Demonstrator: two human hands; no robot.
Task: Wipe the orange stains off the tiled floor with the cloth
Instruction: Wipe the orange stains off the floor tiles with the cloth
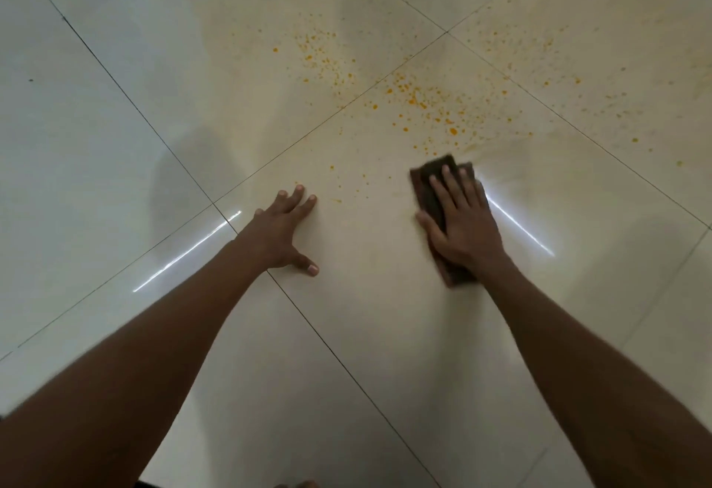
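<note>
Orange stains (420, 100) speckle the glossy cream tiled floor (366, 333), thickest just beyond my hands and thinning toward the far right. A dark brown folded cloth (433, 179) lies flat on the tile under my right hand (460, 221), which presses down on it with fingers spread. The cloth's far edge sits just below the dense speckles. My left hand (287, 229) rests flat on the floor to the left, fingers apart, holding nothing. A few small orange spots (346, 185) lie between the two hands.
Dark grout lines (339, 360) cross the floor diagonally. Bright light streaks (185, 254) reflect beside each hand. A faint yellowish smear (616, 75) covers the far right tiles. The left tiles (77, 133) show no orange.
</note>
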